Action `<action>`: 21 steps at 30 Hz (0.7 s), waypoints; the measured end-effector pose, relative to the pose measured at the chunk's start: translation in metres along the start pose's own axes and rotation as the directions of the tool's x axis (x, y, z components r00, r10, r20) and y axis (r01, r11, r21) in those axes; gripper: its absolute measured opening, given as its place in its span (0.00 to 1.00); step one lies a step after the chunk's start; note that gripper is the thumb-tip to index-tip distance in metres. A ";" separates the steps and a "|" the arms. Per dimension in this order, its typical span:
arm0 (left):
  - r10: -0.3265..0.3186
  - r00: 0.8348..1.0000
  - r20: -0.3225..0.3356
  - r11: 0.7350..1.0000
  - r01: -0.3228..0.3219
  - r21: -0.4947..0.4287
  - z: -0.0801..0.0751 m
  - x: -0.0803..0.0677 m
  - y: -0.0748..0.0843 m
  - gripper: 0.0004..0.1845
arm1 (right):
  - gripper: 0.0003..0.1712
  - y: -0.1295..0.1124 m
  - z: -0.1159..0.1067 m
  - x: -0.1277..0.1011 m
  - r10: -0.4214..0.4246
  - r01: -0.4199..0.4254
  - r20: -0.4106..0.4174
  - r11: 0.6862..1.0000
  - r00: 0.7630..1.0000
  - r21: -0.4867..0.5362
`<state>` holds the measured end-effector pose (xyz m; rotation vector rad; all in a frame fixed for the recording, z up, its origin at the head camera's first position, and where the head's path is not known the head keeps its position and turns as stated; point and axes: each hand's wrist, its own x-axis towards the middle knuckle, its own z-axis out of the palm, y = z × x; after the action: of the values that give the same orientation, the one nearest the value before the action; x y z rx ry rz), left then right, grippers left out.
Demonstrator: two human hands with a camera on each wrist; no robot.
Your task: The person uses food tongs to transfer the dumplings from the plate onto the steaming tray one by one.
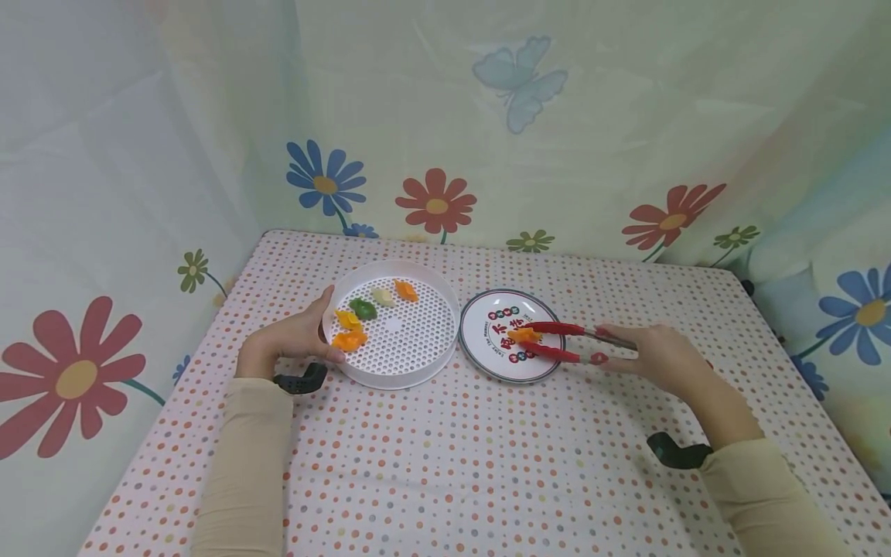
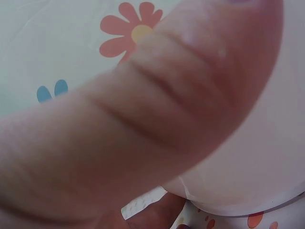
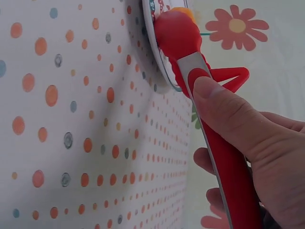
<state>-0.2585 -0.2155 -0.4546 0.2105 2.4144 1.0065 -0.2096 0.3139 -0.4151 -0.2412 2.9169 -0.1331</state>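
My left-wrist view is almost wholly blocked by a blurred thumb. At frame centre, my left hand [image 1: 288, 340] curls round the white perforated tray's [image 1: 418, 363] rim. My right hand [image 1: 657, 356] grips red tongs [image 1: 564, 341], nearly closed on an orange piece [image 1: 524, 336] over the printed plate [image 1: 487, 360].

The round plate [image 1: 487, 363] carries large red Chinese characters at its centre, partly covered by the tongs [image 1: 564, 340] and an orange piece [image 1: 524, 336]; one looks like "不". Small lettering curves beside them, too small to read
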 end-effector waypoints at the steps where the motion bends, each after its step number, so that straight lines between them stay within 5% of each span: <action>1: -0.001 1.000 0.000 1.000 0.001 0.000 0.000 0.000 0.000 0.74 | 0.42 0.000 0.001 -0.001 0.001 -0.001 -0.003 1.000 1.000 0.005; 21: 0.012 1.000 -0.002 1.000 -0.012 0.002 0.000 0.002 -0.001 0.74 | 0.41 -0.003 0.009 -0.007 0.023 -0.016 -0.095 0.997 0.995 0.081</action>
<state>-0.2602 -0.2156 -0.4564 0.2249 2.4192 1.0101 -0.2006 0.3111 -0.4224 -0.1987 2.9997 -0.2644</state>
